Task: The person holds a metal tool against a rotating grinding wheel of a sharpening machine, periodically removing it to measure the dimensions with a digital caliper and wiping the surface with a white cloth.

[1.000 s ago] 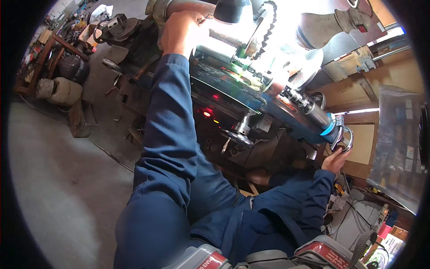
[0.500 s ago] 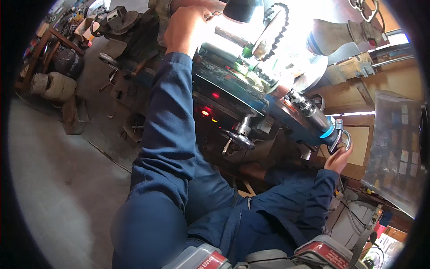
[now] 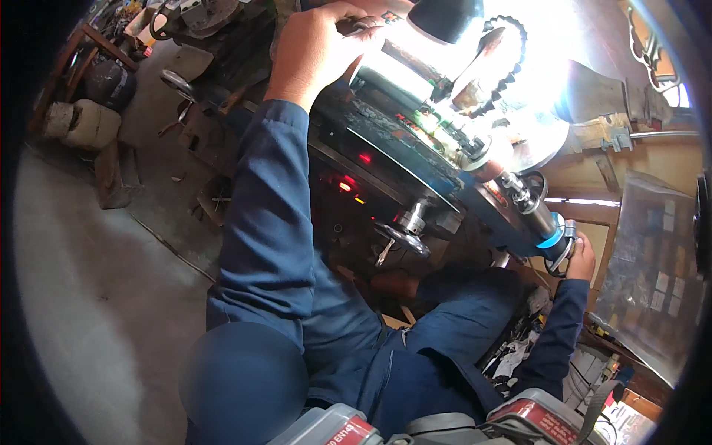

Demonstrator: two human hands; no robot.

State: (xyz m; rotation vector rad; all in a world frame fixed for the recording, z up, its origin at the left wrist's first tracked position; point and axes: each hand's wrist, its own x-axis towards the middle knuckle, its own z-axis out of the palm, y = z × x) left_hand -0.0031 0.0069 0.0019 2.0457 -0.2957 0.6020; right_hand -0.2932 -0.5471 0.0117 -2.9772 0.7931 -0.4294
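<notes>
A blue lathe-like machine point(image 3: 475, 211) runs from upper left to lower right before me. My left hand point(image 3: 315, 59) is at its upper left end beside a shiny metal cylinder point(image 3: 397, 74); the fingers curl round something dark that glare and the hand partly hide. At the lower right end, my right hand point(image 3: 582, 259) is closed on a metal handwheel point(image 3: 558, 259), just past a bright blue ring point(image 3: 550, 233) on a steel barrel point(image 3: 535, 215). A black lamp shade point(image 3: 446, 18) hangs over the strongly lit middle.
A smaller handwheel point(image 3: 403, 240) juts from the machine's front toward my legs. A dark toothed loop point(image 3: 523, 55) stands behind the cylinder. Clear plastic sheeting point(image 3: 645, 274) hangs at right. Metal parts and a rusty cylinder point(image 3: 95, 124) lie on the floor at left.
The view has shifted, so the machine sits farther right in it. My left hand is slightly farther left relative to the cylinder. My right hand is still at the end handwheel.
</notes>
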